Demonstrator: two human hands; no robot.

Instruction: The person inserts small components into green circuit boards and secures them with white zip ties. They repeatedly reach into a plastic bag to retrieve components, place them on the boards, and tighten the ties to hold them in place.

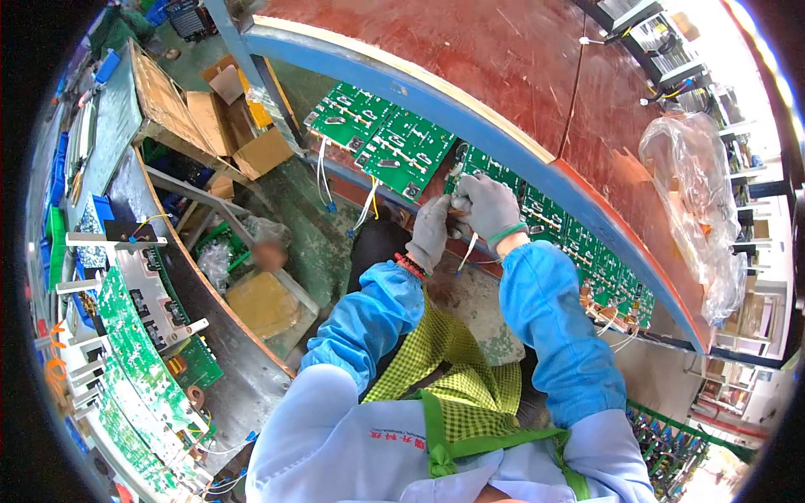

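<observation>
My left hand (430,228) and my right hand (489,204), both in grey gloves, meet at the near edge of a shelf under the tabletop. Each has its fingers curled in a pinch. What lies between the fingertips is too small and covered to make out. A white wire (470,249) hangs down just below my right hand. Partly behind that hand is a green circuit board (488,167). To the left on the same shelf lies another green circuit board (408,151), with white and yellow wires (369,201) drooping over the edge.
Above the shelf runs a blue table frame (402,90) under a red tabletop (470,50). More green boards (587,256) line the shelf to the right. Clear plastic wrap (692,210) lies on the tabletop. At left stand a curved bench (243,335) with boards and an open cardboard box (214,121).
</observation>
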